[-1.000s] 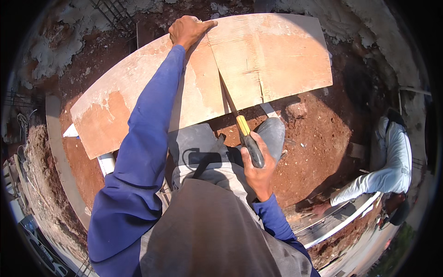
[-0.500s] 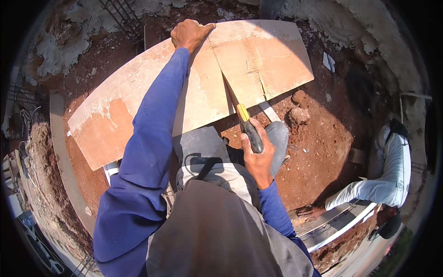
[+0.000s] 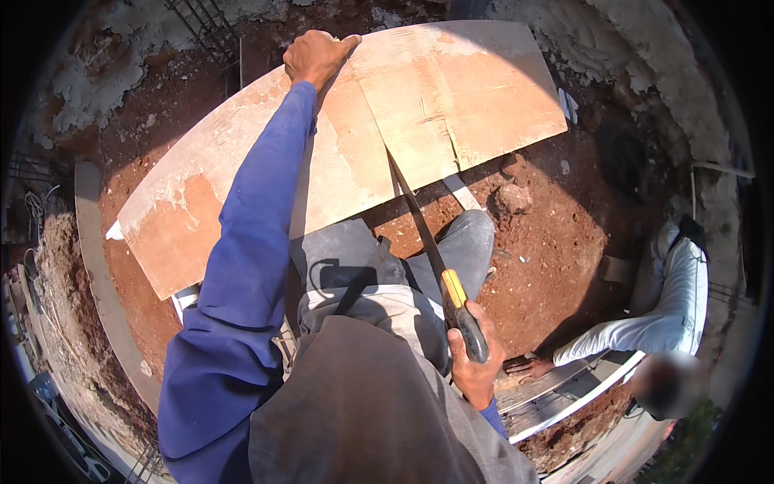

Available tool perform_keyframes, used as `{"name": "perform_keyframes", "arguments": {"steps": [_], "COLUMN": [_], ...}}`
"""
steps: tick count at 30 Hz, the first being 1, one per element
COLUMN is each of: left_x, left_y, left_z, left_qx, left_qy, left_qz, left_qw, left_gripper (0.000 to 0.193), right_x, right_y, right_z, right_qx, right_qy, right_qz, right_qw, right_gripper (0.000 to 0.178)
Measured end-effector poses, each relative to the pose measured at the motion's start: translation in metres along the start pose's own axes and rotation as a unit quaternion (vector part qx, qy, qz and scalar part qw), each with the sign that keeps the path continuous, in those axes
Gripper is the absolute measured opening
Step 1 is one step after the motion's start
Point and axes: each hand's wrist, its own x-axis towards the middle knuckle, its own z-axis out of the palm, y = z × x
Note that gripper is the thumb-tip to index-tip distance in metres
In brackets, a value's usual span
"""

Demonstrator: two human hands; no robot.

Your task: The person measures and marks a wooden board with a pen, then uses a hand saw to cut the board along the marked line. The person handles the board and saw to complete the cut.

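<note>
A wide plywood board (image 3: pixel 484 97), pale with a pencil-like line and scuffs across it, lies ahead of me above my knees. At its far edge, my left hand (image 3: pixel 316 60) is closed over the rim, its fingers partly out of sight and the thumb pointing right. My right hand (image 3: pixel 477 359) grips the black and yellow handle of a handsaw (image 3: pixel 421 222). The blade slants up and left, its tip in a cut that runs in from the board's near edge. Most of the blade shows on my side of that edge.
Reddish soil with clods (image 3: pixel 512 198) lies right of my knees. At the lower right a co-worker in a white shirt (image 3: pixel 681 298) bends with one hand near a long pale form (image 3: pixel 556 407). Rebar (image 3: pixel 201 24) and rough concrete (image 3: pixel 105 77) border the far left.
My right hand has drawn the saw back toward me and to the right, baring more blade. The view has shifted slightly; my left hand keeps its hold on the board.
</note>
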Motion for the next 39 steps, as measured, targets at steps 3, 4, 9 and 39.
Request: {"name": "perform_keyframes", "arguments": {"steps": [3, 4, 9, 39], "left_x": [0.0, 0.003, 0.007, -0.062], "left_y": [0.017, 0.02, 0.014, -0.048], "left_z": [-0.001, -0.002, -0.004, 0.063], "left_qx": [-0.048, -0.061, 0.003, -0.039], "left_qy": [-0.017, -0.004, 0.004, 0.193], "left_qz": [0.0, 0.002, 0.006, 0.105], "left_qw": [0.999, 0.998, 1.0, 0.975], "left_gripper": [0.057, 0.059, 0.058, 0.056], "right_x": [-0.004, 0.018, 0.092, 0.055], "right_y": [0.01, 0.017, -0.001, -0.018], "right_z": [0.0, 0.013, 0.055, 0.011], "right_qx": [-0.006, -0.017, 0.06, 0.03], "right_qy": [0.005, 0.014, -0.016, -0.048], "right_qz": [-0.011, -0.019, 0.045, 0.069], "right_qw": [1.0, 1.0, 0.997, 0.996], "right_gripper": [0.041, 0.041, 0.042, 0.042]}}
